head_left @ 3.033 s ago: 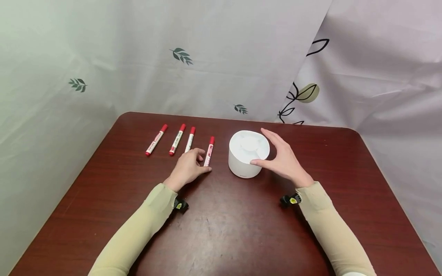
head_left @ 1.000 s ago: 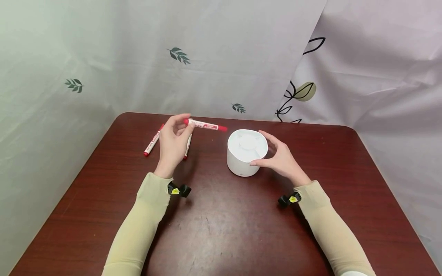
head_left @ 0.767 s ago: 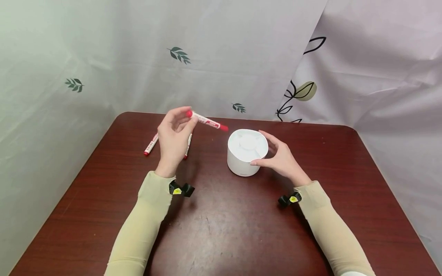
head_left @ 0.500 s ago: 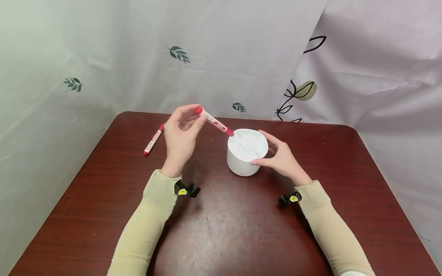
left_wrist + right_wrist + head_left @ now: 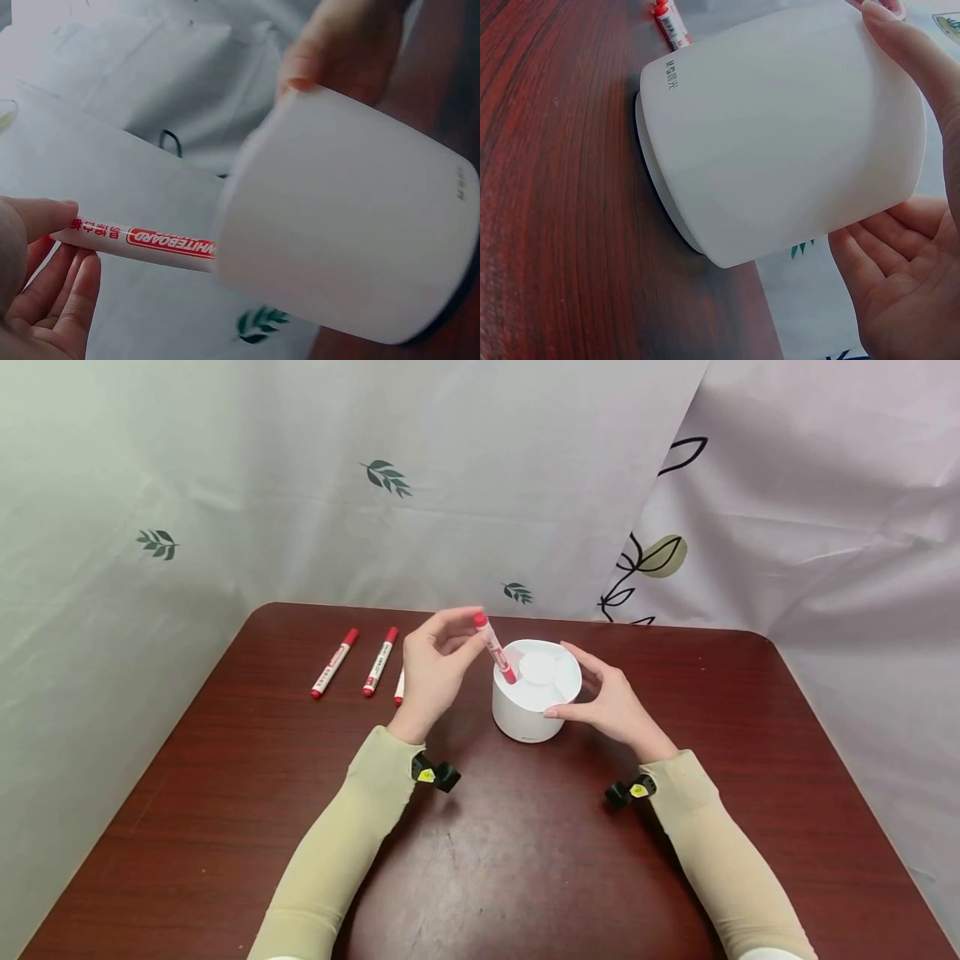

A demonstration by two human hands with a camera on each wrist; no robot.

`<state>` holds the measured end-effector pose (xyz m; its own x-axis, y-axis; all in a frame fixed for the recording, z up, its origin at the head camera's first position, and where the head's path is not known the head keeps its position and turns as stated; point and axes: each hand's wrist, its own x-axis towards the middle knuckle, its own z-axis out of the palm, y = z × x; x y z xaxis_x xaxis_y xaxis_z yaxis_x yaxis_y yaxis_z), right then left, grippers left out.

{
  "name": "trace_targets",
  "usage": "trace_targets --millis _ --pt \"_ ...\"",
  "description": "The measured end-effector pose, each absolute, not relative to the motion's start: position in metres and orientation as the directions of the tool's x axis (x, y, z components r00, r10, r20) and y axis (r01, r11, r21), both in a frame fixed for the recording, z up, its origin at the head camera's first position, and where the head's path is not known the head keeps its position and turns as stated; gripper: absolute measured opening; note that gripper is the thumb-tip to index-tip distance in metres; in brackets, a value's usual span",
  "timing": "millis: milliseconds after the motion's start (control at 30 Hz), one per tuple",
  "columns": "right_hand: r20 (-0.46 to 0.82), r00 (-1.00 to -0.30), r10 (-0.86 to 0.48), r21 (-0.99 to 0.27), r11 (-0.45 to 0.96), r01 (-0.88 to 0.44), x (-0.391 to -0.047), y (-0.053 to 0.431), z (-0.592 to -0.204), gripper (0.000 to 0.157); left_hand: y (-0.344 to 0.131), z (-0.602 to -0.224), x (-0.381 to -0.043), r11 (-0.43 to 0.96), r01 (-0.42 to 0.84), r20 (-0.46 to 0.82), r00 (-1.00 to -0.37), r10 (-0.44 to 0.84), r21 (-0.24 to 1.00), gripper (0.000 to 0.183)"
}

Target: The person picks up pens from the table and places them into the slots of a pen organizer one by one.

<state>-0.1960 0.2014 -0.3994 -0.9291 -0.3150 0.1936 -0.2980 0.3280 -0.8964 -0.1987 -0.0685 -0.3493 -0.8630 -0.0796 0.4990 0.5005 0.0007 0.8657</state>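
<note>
My left hand pinches a whiteboard marker, white with red ends, between thumb and fingers. The marker slants downward, its lower red end inside the rim of a white pen holder. In the left wrist view, the holder's wall hides the far end of the marker. My right hand grips the holder from the right, thumb on the near side of the rim and fingers around the far side. The holder stands upright on the table and its top is split into compartments around a round centre.
Three more red-and-white markers lie left of the holder on the dark red table: one far left, one beside it, and one partly behind my left hand. A pale leaf-printed curtain hangs behind the table.
My left hand has lifted the rightmost marker off the table, carried it right, and tipped it down into the holder's top. My right hand has stayed at the holder.
</note>
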Motion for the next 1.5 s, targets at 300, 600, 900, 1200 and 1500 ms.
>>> trace_targets --millis 300,600,900,1200,1500 --pt "0.194 -0.924 -0.329 -0.893 0.331 -0.305 -0.196 0.201 -0.398 0.099 -0.062 -0.369 -0.208 0.064 0.460 0.462 -0.887 -0.010 0.885 0.030" --pt "0.195 -0.923 -0.331 -0.895 0.325 -0.305 -0.195 0.201 -0.398 0.098 -0.064 -0.378 -0.208 0.135 0.453 0.450 -0.891 0.056 0.881 0.029" --pt "0.192 -0.925 -0.327 -0.897 0.323 -0.301 -0.194 0.200 -0.399 0.100 -0.076 -0.379 -0.206 0.145 0.442 0.436 -0.897 0.070 0.886 0.034" --pt "0.197 -0.929 -0.313 -0.891 0.337 -0.303 -0.185 0.205 -0.400 0.101 -0.123 -0.360 -0.187 0.238 0.416 0.432 -0.902 -0.018 0.878 0.032" --pt "0.268 -0.916 -0.297 -0.867 0.340 -0.364 -0.180 0.207 -0.400 0.105 -0.185 -0.392 -0.199 0.418 0.247 0.315 -0.943 -0.102 0.874 0.040"
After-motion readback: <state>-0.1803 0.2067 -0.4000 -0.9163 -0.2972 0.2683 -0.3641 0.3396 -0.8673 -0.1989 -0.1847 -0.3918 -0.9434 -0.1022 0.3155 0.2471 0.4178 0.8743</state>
